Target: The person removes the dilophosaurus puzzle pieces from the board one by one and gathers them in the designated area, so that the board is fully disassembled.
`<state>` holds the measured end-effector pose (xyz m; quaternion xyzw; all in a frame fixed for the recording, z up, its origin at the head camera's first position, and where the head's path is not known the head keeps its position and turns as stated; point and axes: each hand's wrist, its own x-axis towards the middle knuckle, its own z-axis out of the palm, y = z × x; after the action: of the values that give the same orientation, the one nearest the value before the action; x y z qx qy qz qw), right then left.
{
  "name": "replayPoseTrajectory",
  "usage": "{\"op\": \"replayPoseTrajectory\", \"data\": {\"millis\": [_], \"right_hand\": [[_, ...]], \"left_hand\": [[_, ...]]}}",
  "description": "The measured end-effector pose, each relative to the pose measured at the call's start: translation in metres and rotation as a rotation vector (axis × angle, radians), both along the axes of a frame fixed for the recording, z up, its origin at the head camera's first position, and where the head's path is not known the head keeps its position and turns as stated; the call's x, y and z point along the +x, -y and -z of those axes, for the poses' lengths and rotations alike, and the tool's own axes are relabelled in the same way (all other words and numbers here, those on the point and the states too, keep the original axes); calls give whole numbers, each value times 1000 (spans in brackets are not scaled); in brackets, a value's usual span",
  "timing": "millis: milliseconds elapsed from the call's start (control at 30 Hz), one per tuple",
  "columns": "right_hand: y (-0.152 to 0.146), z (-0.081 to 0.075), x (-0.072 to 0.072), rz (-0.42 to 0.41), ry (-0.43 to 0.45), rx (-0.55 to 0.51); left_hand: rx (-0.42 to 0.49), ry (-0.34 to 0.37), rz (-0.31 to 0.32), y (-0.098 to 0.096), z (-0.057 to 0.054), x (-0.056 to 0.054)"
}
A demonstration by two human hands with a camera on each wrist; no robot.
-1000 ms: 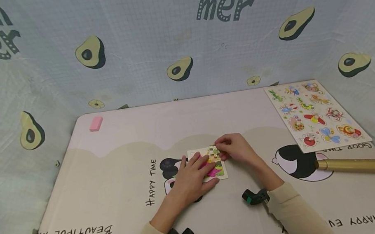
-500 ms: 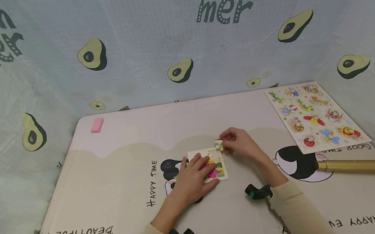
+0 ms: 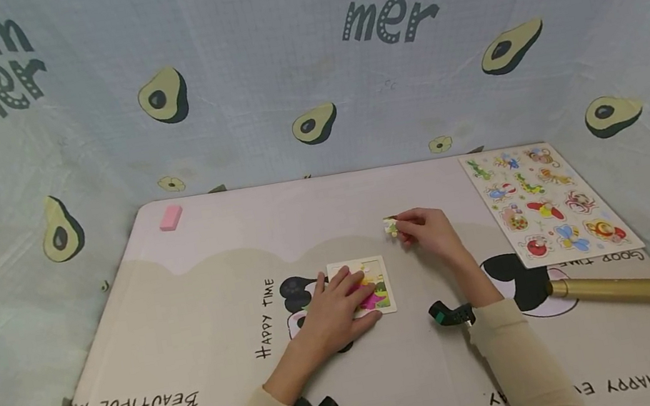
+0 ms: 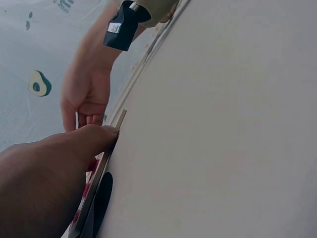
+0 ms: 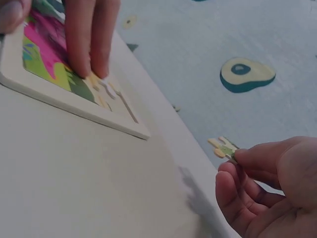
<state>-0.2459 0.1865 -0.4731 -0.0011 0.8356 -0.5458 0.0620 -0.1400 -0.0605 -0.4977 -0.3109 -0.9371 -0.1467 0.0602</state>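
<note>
Right hand (image 3: 429,228): pinches a small puzzle piece (image 3: 391,227) at the fingertips, lifted off the mat, up and right of the puzzle board (image 3: 382,305).
Left hand (image 3: 337,302): lies flat with straight fingers on the board, pressing it to the table mat (image 3: 201,312).
Board: open slot at the top corner, near the fingertips (image 5: 91,64).
Advice: keep the pinch light at the piece's edge, tabs clear; keep the board pinned.
Farther off: insect peg board (image 3: 543,201), gold microphone (image 3: 634,288), pink eraser (image 3: 170,217).

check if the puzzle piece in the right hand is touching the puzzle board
Apart. The head view shows the puzzle piece pinched by the right hand, with bare mat between it and the puzzle board.
</note>
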Motion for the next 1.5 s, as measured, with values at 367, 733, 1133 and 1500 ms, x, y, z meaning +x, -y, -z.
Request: {"op": "replayPoseTrajectory", "data": {"millis": [367,733,1133,1500], "right_hand": [[-19,0,-7,120,-22,-28],[-48,4,-7,306,-45,-23],[-64,2,-2,436,-5,97],[-68,12,-2,469,-50,192]], "left_hand": [[0,1,-1,-1,2,-1],[12,-9,-2,0,3,-1],[8,-3,-1,0,4,-2],[4,5,-2,0,3,-2]]}}
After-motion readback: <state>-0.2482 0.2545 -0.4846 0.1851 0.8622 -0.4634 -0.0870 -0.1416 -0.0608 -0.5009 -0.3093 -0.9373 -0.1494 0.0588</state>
